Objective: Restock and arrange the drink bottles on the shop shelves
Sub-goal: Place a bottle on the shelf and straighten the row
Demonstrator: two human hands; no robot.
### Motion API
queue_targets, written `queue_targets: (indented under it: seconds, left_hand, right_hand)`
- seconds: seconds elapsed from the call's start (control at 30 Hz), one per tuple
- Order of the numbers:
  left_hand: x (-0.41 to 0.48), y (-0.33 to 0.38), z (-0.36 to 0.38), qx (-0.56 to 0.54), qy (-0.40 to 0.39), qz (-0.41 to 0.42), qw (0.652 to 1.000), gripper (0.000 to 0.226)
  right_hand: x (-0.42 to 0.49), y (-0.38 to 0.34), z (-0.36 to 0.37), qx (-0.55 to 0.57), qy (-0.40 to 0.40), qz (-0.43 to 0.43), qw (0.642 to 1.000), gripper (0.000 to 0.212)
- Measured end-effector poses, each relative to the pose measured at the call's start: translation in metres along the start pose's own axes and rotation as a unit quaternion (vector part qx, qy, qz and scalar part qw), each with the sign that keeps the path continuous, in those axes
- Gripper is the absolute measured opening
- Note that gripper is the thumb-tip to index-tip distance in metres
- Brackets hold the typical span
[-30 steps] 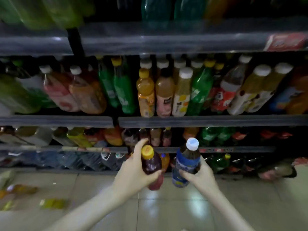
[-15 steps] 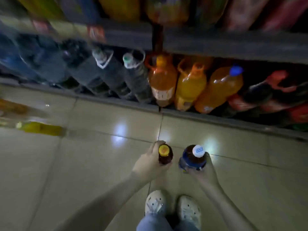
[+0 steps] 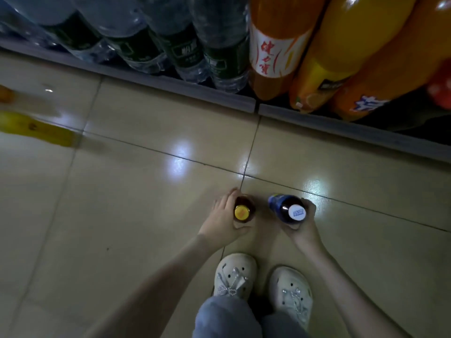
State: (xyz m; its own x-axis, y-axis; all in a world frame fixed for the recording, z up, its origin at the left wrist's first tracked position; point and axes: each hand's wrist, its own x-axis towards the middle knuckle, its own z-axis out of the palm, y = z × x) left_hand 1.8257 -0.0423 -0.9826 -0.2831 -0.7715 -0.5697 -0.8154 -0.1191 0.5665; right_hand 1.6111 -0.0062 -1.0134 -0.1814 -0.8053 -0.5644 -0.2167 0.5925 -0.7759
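Nearest are pale perforated clogs (image 3: 235, 276) with beaded bows and the hems of blue jeans. Just beyond them, the left hand (image 3: 223, 219) wraps its fingers round the neck of a dark bottle with a yellow cap (image 3: 242, 212). The right hand (image 3: 305, 224) is clamped on a dark bottle with a blue label and white cap (image 3: 290, 209). A second ago both bottles were raised before the middle shelves; now they hang low over the glossy beige floor tiles (image 3: 146, 191), so neither is shelved yet. They seem bound for the floor or the lowest tier. A smooth yellow bottle (image 3: 36, 128) lies blurred on the tiles to the left. Farthest, the grey lip of the bottom shelf (image 3: 195, 90) fronts ribbed clear water bottles (image 3: 185, 52) with dark labels, and beside them big rounded orange drink bottles (image 3: 275, 52).
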Motion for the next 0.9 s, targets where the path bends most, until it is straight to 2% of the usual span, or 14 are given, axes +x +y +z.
queue_targets:
  seconds: [0.07, 0.17, 0.27, 0.37, 0.5, 0.63, 0.77, 0.9]
  left_hand:
    - [-0.025, 0.018, -0.025, 0.012, -0.016, -0.047, 0.999, 0.099]
    - [-0.071, 0.066, -0.079, -0.015, -0.024, -0.043, 0.999, 0.087]
    - [-0.116, 0.138, -0.151, -0.037, 0.010, -0.019, 0.999, 0.068]
    - [-0.159, 0.224, -0.234, -0.049, 0.047, 0.022, 0.997, 0.058]
    - [-0.213, 0.343, -0.347, -0.023, 0.109, 0.120, 0.987, 0.052]
    - [-0.260, 0.444, -0.434, -0.002, 0.162, 0.221, 0.962, 0.046]
    - [-0.290, 0.511, -0.490, 0.024, 0.198, 0.293, 0.935, 0.046]
    - [-0.303, 0.551, -0.521, 0.071, 0.215, 0.339, 0.913, 0.049]
  right_hand:
    - [-0.025, -0.034, -0.018, -0.089, -0.007, 0.060, 0.994, 0.085]
    - [-0.065, -0.102, -0.051, -0.153, -0.003, 0.078, 0.985, 0.086]
    - [-0.109, -0.193, -0.078, -0.173, 0.007, 0.034, 0.984, 0.078]
    - [-0.159, -0.309, -0.100, -0.162, 0.019, -0.028, 0.986, 0.062]
    - [-0.222, -0.470, -0.132, -0.139, 0.059, -0.135, 0.979, 0.051]
    - [-0.278, -0.599, -0.173, -0.143, 0.117, -0.211, 0.960, 0.044]
    - [-0.323, -0.675, -0.213, -0.126, 0.185, -0.261, 0.939, 0.044]
    - [-0.348, -0.699, -0.252, -0.128, 0.229, -0.268, 0.927, 0.051]
